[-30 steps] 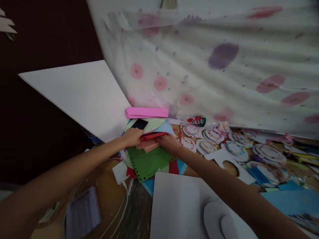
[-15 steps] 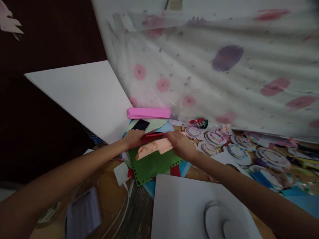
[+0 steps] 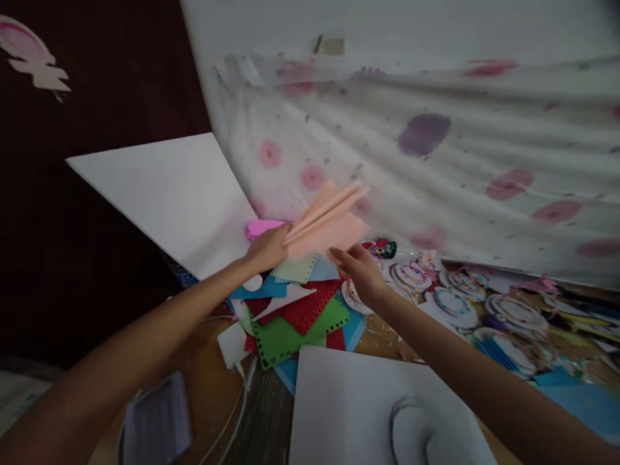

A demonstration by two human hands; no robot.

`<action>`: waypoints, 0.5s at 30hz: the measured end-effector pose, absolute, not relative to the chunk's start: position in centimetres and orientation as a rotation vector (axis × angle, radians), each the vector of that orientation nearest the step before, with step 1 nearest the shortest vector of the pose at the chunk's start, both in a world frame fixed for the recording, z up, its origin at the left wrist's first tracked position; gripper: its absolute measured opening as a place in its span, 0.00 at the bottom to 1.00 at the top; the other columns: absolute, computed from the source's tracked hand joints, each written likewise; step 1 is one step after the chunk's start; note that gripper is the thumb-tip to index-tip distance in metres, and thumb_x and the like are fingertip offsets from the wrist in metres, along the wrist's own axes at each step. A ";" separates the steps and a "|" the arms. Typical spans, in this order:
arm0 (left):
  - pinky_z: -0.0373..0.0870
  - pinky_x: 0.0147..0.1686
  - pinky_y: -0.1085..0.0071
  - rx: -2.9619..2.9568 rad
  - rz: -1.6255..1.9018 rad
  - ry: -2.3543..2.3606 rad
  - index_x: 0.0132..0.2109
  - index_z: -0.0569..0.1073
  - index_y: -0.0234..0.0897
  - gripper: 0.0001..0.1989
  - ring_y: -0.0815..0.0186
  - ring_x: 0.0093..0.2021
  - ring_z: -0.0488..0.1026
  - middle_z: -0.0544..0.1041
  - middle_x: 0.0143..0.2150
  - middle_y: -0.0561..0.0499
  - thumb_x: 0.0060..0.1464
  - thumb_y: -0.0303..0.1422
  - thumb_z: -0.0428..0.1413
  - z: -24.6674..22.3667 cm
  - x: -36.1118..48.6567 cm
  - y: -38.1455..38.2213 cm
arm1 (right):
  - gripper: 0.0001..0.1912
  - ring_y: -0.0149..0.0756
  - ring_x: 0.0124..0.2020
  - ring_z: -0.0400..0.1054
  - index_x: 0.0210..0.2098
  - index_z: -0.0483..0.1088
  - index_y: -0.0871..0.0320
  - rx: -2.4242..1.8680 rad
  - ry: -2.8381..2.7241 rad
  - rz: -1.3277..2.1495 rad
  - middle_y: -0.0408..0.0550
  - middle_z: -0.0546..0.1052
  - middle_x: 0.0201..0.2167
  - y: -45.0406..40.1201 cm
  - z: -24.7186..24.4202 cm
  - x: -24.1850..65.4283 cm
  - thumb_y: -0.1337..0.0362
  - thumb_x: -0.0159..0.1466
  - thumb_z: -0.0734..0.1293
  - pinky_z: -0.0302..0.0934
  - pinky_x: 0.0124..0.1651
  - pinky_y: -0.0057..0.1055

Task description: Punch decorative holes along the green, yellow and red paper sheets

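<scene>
Folded peach paper (image 3: 329,226) is raised above the paper pile, its far end fanned out and blurred. My left hand (image 3: 268,248) is closed on its near left end. Close to the paper's lower right edge is my right hand (image 3: 356,265), fingers partly curled; whether they pinch the edge is not clear. Beneath both hands lie green paper (image 3: 290,336) with a punched border, red paper (image 3: 314,310) and a torn white piece (image 3: 285,302). Behind my left hand a bright pink folded paper (image 3: 261,227) shows in part.
A white board (image 3: 165,200) leans at the left. At the front are a white sheet (image 3: 349,400), a phone (image 3: 157,420) and a white charger (image 3: 232,344) with cables. Several beaded rings on white discs (image 3: 455,303) cover the right side, before a flowered curtain (image 3: 387,168).
The peach paper has gone up and away from the pile, and its folds now fan out. My left hand has moved from the pile onto its end. More red paper shows. The view has shifted slightly.
</scene>
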State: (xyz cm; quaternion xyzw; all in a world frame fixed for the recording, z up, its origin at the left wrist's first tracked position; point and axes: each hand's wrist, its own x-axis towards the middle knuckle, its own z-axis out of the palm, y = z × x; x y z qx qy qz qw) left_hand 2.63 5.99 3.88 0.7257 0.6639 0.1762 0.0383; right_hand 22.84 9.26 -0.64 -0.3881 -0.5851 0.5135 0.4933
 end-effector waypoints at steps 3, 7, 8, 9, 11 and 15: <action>0.62 0.52 0.54 2.230 0.423 2.274 0.58 0.64 0.36 0.21 0.46 0.55 0.66 0.71 0.54 0.37 0.57 0.32 0.51 4.4 -0.6 8.7 | 0.19 0.40 0.38 0.69 0.40 0.67 0.58 -1.020 -1.431 1.154 0.52 0.74 0.39 9.5 -1.1 25.0 0.56 0.51 0.69 0.64 0.37 0.36; 0.52 0.58 0.47 2.222 0.240 2.438 0.65 0.52 0.26 0.46 0.34 0.63 0.52 0.55 0.64 0.24 0.45 0.36 0.64 3.1 -2.6 11.1 | 0.13 0.36 0.34 0.68 0.38 0.67 0.57 -1.027 -1.550 1.106 0.50 0.73 0.38 9.0 -2.0 26.7 0.62 0.52 0.66 0.64 0.36 0.34; 0.51 0.59 0.47 2.248 0.203 2.432 0.66 0.50 0.25 0.48 0.34 0.64 0.50 0.52 0.65 0.23 0.44 0.36 0.65 2.5 -2.7 11.2 | 0.11 0.35 0.33 0.68 0.36 0.68 0.57 -1.020 -1.605 1.108 0.49 0.74 0.37 8.7 -2.3 26.9 0.64 0.52 0.65 0.63 0.35 0.33; 0.50 0.60 0.48 2.292 0.169 2.407 0.66 0.50 0.24 0.46 0.36 0.65 0.48 0.51 0.66 0.24 0.46 0.37 0.63 2.1 -2.5 11.0 | 0.09 0.35 0.31 0.68 0.35 0.68 0.57 -1.008 -1.726 1.084 0.48 0.74 0.35 8.4 -2.6 27.2 0.67 0.53 0.63 0.63 0.35 0.33; 0.50 0.60 0.53 2.410 0.100 2.308 0.64 0.54 0.26 0.36 0.42 0.66 0.50 0.53 0.66 0.28 0.52 0.35 0.58 1.4 -2.0 10.0 | 0.10 0.34 0.30 0.68 0.34 0.69 0.58 -0.954 -2.083 0.972 0.46 0.73 0.31 7.8 -3.2 27.8 0.72 0.54 0.60 0.62 0.34 0.31; 0.58 0.53 0.58 2.632 -0.061 2.003 0.52 0.69 0.32 0.17 0.51 0.54 0.66 0.71 0.53 0.38 0.58 0.36 0.51 1.5 -0.2 6.6 | 0.15 0.41 0.41 0.67 0.36 0.70 0.59 -0.721 -2.780 0.389 0.52 0.73 0.38 6.6 -4.3 28.4 0.78 0.52 0.61 0.60 0.42 0.37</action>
